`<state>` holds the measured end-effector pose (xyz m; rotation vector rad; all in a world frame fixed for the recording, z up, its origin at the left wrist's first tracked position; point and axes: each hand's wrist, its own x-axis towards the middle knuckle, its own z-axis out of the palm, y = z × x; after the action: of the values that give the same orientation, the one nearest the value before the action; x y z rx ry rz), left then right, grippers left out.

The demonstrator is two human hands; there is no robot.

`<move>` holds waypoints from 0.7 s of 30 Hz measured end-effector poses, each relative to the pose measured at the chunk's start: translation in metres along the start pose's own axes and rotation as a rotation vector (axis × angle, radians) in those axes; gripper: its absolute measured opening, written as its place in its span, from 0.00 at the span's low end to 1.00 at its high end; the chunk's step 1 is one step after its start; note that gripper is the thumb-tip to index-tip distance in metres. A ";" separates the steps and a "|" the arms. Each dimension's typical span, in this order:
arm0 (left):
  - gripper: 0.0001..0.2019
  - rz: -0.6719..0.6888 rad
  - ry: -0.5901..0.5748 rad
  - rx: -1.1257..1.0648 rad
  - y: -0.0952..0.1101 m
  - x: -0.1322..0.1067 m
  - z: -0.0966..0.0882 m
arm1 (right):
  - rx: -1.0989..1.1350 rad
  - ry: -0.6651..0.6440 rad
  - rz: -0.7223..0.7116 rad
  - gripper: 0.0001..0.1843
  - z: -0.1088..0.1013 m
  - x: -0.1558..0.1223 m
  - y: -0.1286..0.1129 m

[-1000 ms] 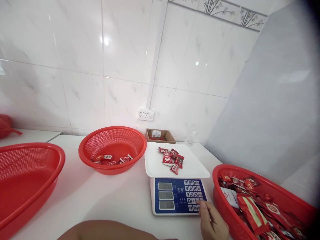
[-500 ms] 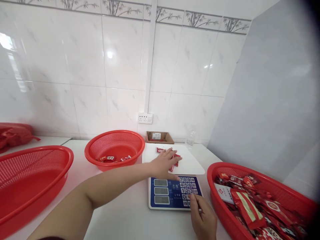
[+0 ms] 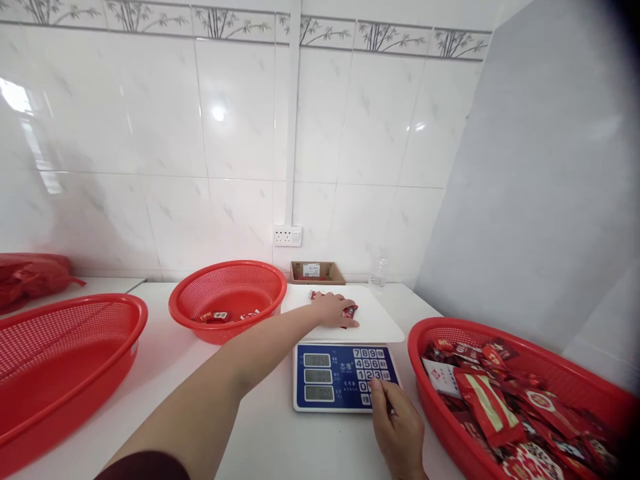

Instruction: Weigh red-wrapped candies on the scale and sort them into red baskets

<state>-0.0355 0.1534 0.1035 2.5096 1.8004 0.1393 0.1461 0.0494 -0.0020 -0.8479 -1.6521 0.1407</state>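
Red packets [image 3: 351, 311] lie mostly hidden under the left hand [image 3: 332, 310].

The left hand [image 3: 334, 311] is covering most of the red packets [image 3: 351, 311] beneath its fingers, hiding their number and its grip. The right hand [image 3: 399, 423] is masking the lower keys [image 3: 369, 364] under its fingertips. Left of those fingertips, the digits on the displays [image 3: 319, 377] are blurring. Far left of the left fingers, the picture's edge is cutting off a basket [image 3: 103, 357] and a red bag [image 3: 35, 280].
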 end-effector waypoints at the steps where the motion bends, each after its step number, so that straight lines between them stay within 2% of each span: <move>1: 0.34 -0.022 0.020 0.002 0.001 0.001 0.001 | 0.003 0.002 0.005 0.19 0.000 0.000 0.000; 7: 0.30 -0.050 0.145 -0.030 -0.008 -0.003 0.003 | 0.015 0.029 0.023 0.19 -0.001 0.000 -0.001; 10: 0.29 -0.097 0.212 -0.052 -0.026 -0.010 -0.006 | 0.014 0.031 0.050 0.19 -0.002 0.000 0.000; 13: 0.28 -0.215 0.239 -0.073 -0.055 -0.021 -0.018 | 0.020 0.029 0.074 0.19 -0.003 0.001 0.001; 18: 0.27 -0.435 0.187 -0.115 -0.105 -0.059 -0.028 | 0.038 0.018 0.150 0.21 -0.004 0.000 0.001; 21: 0.28 -0.490 0.105 -0.171 -0.120 -0.092 -0.029 | 0.046 0.008 0.161 0.21 -0.003 -0.001 0.000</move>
<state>-0.1811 0.1046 0.1166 1.9149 2.2699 0.3864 0.1489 0.0478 -0.0024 -0.9451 -1.5662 0.2858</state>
